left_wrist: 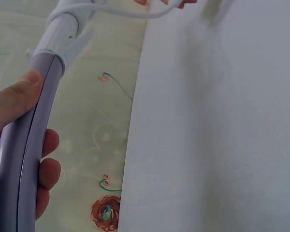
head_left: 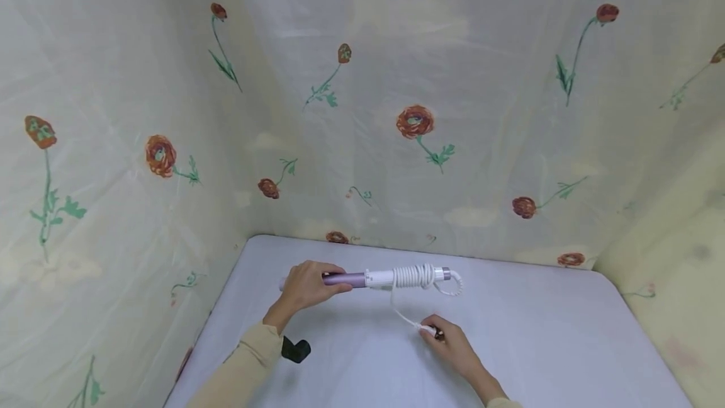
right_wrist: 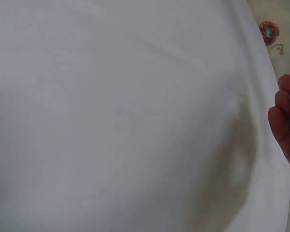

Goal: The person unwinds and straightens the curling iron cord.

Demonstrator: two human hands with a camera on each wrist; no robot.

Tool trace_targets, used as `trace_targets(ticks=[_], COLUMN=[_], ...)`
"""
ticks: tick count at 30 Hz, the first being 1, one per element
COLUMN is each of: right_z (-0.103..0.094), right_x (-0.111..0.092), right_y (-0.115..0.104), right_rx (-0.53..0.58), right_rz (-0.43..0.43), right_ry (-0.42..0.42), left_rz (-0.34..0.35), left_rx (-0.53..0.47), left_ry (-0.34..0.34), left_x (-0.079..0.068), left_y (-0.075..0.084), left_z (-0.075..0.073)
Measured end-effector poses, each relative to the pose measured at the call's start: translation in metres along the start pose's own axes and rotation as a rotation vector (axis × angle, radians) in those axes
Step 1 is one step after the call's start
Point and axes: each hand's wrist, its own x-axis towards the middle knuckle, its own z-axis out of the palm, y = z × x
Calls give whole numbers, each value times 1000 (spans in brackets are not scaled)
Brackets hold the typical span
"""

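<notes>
A curling iron point(head_left: 351, 279) with a purple barrel and a white handle is held level above the table in the head view. My left hand point(head_left: 306, 285) grips the purple part, thumb on one side and fingers curled round the other, as the left wrist view also shows. White cord point(head_left: 413, 276) is wound in several tight turns round the white handle and makes a small loop at its right end. A free length of cord hangs from the inner end of the coil to a white plug point(head_left: 428, 330). My right hand point(head_left: 450, 342) pinches that plug, lower and to the right.
The table point(head_left: 351, 364) has a white cover and rounded far corners. Pale curtains point(head_left: 481, 143) printed with red flowers hang close behind it and at both sides. A small black piece point(head_left: 296, 350) sticks out by the left sleeve.
</notes>
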Motion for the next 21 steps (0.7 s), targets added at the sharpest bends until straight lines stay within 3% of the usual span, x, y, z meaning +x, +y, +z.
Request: trace_targets(ticks=[6,12,16,19,21], right_z=[3,15,22,26,28], right_x=[-11,-7,0,5,7], right_y=[-7,-18,-35,-52,-62], right_rx=[-52,-135,-56,113,248], right_rz=[-99,-178,-46,72,96], right_ry=[-137,-60,-22,20,67], left_rz=[-21,-21,-30,-42,-45], left_rx=[0,31,53,62,66], left_ry=[-46,-73,-80,-85,-84], left_x=[0,1,1,1,1], left_y=[4,7,8,9,10], left_z=[-1,0,3,4,4])
